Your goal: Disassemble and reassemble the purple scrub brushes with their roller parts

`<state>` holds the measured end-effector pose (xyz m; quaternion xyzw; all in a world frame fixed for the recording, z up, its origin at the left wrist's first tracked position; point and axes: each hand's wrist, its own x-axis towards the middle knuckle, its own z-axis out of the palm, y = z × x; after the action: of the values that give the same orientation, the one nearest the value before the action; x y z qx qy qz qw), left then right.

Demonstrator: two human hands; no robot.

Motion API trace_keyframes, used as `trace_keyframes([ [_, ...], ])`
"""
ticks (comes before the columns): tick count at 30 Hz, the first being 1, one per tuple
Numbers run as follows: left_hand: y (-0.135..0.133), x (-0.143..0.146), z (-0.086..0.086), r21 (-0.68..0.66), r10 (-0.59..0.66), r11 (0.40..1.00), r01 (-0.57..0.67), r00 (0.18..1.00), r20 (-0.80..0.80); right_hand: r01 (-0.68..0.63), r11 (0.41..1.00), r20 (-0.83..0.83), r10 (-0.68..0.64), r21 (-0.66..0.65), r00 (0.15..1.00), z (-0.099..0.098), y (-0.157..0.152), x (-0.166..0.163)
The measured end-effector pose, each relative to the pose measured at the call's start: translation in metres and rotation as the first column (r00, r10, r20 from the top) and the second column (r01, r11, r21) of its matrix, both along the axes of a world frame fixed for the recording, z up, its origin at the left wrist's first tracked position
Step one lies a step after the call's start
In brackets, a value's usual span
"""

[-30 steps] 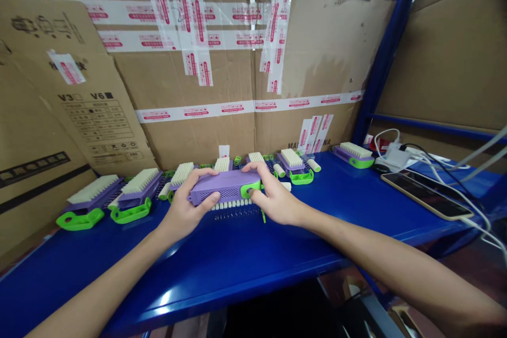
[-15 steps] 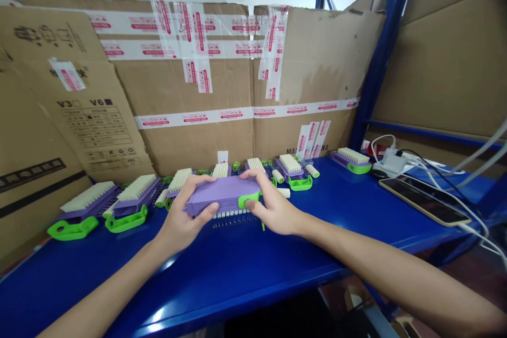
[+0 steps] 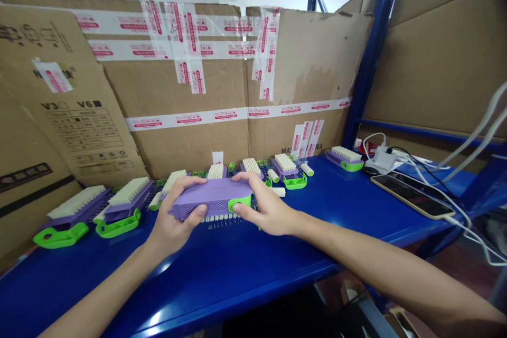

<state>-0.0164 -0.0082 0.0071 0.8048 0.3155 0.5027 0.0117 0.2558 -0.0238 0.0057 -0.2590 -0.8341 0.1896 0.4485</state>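
Purple casing [image 3: 214,188], boxy, grooved side [image 3: 216,207], rounded green end [image 3: 246,201], glossy shelf [image 3: 241,274]

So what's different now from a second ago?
The left hand and right hand sit a little further left in the picture, with the purple brush. Some of that is the view shifting, since the phone slid left too. Nothing was picked up or let go: both hands still grip the brush.
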Motion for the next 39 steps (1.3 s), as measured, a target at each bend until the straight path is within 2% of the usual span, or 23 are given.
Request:
trace_keyframes([
  [9, 0.0012, 0.0002, -0.0002, 0.025, 0.005, 1.000, -0.005, 1.000, -0.016, 0.032, 0.999, -0.010, -0.032, 0.036, 0.999, 0.0011, -0.0018, -0.0017],
  [31, 0.0012, 0.0020, -0.0006, -0.126, -0.015, 0.992, 0.028, 0.994, 0.105, -0.019, 1.000, -0.015, 0.019, 0.008, 1.000, 0.0038, -0.0014, 0.0017],
  [39, 0.0005, 0.0024, -0.0018, -0.164, -0.063, 0.983, 0.087, 0.988, 0.142, -0.021, 0.999, -0.039, 0.023, 0.030, 0.999, 0.0039, -0.0012, 0.0015],
])
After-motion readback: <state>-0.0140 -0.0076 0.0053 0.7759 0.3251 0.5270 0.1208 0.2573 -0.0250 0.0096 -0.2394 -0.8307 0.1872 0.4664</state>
